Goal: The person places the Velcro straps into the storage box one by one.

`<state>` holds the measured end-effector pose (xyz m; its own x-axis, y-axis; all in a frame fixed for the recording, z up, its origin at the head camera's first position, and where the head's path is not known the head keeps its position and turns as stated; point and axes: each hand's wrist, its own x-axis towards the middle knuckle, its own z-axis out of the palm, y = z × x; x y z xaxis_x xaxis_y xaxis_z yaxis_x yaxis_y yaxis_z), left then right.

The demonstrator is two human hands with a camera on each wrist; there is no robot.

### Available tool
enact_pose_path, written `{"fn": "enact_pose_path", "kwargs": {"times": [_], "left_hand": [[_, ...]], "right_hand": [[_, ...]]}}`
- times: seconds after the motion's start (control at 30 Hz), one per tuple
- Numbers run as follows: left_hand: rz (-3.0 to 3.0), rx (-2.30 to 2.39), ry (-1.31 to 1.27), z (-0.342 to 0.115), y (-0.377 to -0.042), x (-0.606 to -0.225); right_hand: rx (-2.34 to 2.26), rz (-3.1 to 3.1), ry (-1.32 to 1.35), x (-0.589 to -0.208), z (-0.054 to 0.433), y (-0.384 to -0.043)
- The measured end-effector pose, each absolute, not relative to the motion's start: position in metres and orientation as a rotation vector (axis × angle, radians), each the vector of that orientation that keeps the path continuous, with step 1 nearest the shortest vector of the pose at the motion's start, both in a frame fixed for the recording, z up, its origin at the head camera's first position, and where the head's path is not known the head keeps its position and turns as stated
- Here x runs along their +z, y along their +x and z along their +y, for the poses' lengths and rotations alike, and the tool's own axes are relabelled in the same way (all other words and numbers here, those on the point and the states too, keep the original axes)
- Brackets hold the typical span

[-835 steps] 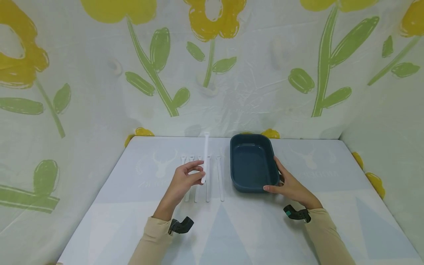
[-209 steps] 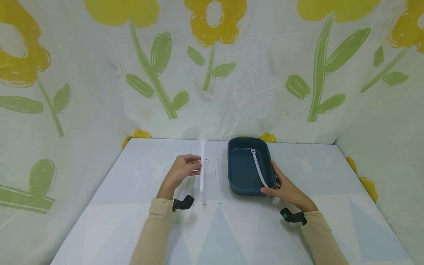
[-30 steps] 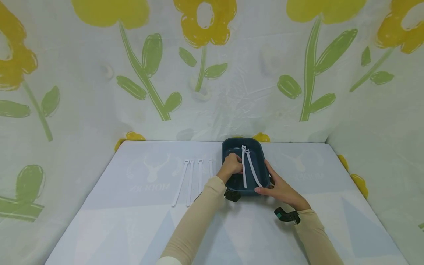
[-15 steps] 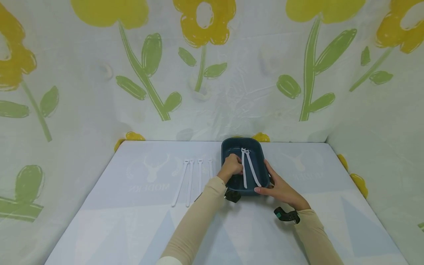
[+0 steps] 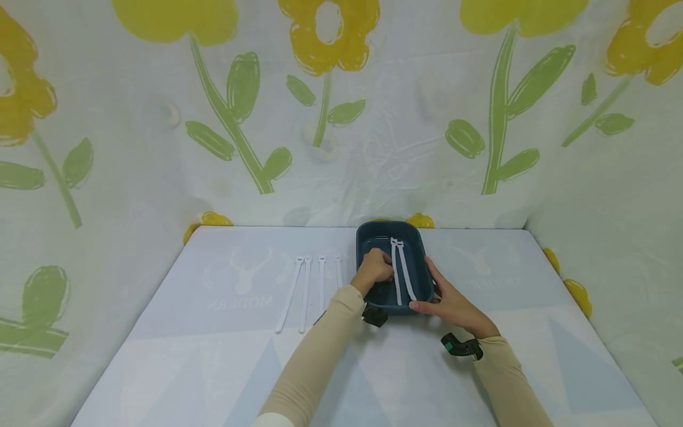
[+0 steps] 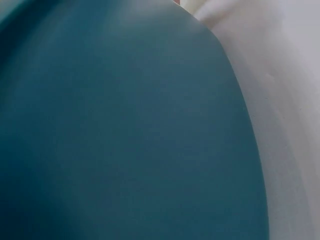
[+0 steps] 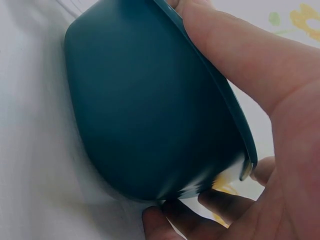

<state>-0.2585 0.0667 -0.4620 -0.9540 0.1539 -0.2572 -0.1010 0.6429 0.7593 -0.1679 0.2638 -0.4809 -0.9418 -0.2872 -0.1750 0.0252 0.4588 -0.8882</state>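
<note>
A dark blue rectangular bin (image 5: 380, 239) stands on the table. Inside it lie two long white cable ties with slotted heads. My left hand (image 5: 375, 267) reaches over the bin's left side, its curled fingers at the middle of the left cable tie (image 5: 397, 284); the fingertips are partly hidden. The other cable tie (image 5: 407, 273) slants beside it, heads close together. My right hand (image 5: 453, 302) grips the bin's near right corner, thumb (image 7: 235, 50) at the rim and fingers under the side. In the left wrist view, the bin's outer wall (image 6: 140, 130) hides the left hand.
Several more white cable ties (image 5: 305, 296) lie in a row on the table (image 5: 213, 356) left of the bin, partly covered by the left forearm. A flower-printed curtain (image 5: 395, 130) hangs behind the table and at both sides.
Earlier, the left hand held up a cable tie left of the bin. Now it is inside the bin, and the left cable tie's lower end has shifted slightly right. The right hand keeps its grip.
</note>
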Motion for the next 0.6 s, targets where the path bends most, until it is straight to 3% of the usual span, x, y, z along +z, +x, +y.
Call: {"fn": "enact_pose_path", "kwargs": {"times": [0.6], "left_hand": [[2.586,1.256,0.176,0.058,-0.254,-0.449]], "right_hand": [[-1.447,2.44,-0.211,-0.482,0.264,-0.168]]}}
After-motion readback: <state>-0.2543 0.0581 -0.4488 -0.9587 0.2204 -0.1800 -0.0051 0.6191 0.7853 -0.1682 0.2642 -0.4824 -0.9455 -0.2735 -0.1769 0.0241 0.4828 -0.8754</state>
